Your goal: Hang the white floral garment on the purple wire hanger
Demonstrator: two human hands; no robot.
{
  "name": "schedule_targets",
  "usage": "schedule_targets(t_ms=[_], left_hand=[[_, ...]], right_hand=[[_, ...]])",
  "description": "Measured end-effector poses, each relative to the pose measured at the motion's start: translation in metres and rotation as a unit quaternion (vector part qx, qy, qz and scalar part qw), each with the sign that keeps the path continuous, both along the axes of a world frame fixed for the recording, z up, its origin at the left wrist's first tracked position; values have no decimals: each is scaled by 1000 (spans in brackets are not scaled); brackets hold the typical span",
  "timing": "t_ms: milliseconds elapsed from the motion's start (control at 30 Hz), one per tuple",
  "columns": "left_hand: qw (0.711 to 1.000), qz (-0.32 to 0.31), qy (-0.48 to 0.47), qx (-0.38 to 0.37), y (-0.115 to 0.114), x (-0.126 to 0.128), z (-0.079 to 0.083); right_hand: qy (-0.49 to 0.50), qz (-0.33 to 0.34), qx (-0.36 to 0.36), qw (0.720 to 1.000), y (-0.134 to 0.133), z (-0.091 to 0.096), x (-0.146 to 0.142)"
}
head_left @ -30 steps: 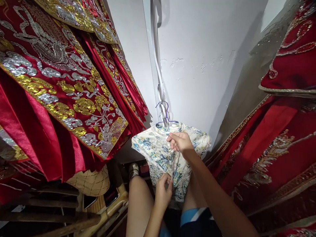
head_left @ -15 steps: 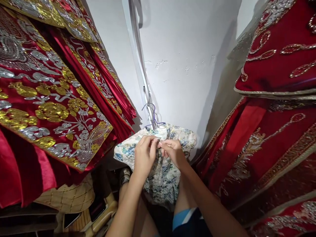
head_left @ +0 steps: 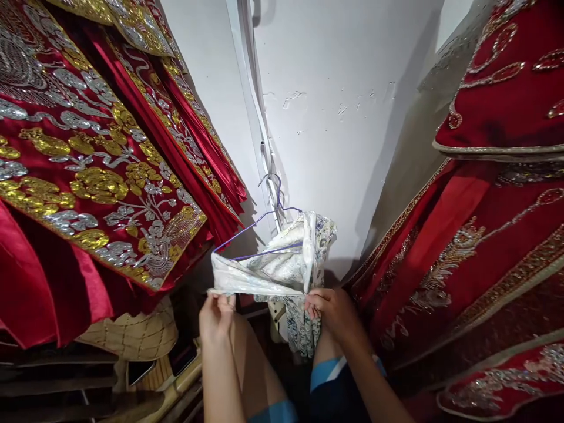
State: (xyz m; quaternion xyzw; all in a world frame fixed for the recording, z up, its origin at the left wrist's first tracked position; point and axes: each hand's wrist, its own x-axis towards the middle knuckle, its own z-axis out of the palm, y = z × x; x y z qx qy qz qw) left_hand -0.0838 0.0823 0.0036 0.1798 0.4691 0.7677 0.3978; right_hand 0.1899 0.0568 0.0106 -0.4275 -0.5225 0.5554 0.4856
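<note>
A white garment with a blue and green floral print (head_left: 304, 326) hangs partly on a purple wire hanger (head_left: 251, 226). Its front is spread wide, showing the pale inner side. My left hand (head_left: 215, 314) pinches one edge of the garment at the lower left. At the lower right, my right hand (head_left: 328, 305) grips another part of that edge, so the cloth stretches taut between both hands. The hanger's left arm is bare, while its right end goes under the cloth. The hanger's hook stands beside a pale strip on the wall.
Red clothes with gold and silver sequins (head_left: 101, 182) hang on the left; red beaded clothes (head_left: 506, 111) hang on the right. A white wall (head_left: 326, 147) stands ahead. At the lower left are a quilted beige cushion (head_left: 136, 332) and a phone-like dark object (head_left: 141, 371).
My hands have moved apart and down, pulling the garment's front open. The left side of the cloth has come off the hanger's arm, which now shows.
</note>
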Motion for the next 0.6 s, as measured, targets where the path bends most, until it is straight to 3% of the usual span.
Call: schedule_targets(t_ms=[100,167,233,300,400,467,533,600], left_hand=[[997,-45,-26,-55,-16,30,-31],[994,-69,-42,-74,-21,50,-34],[993,-103,-49,-43,-26,69,-22],[986,-162,-35,18,-33,87,-2],[963,-254,37,78,-50,116,30],[940,-297,142,89,-61,134,45],[899,-330,270,96,-69,145,56],[861,-331,372,104,-72,147,61]], right_hand=[[22,-39,-10,999,-2,-14,12],[-17,40,-42,998,-2,-23,25],[-104,182,-97,973,-3,-25,38],[-166,241,-119,949,-7,-17,45],[-148,116,-38,981,-10,3,42],[-92,43,-7,995,-10,12,32],[-3,39,-39,998,-11,14,21],[91,84,-79,989,-14,12,12]])
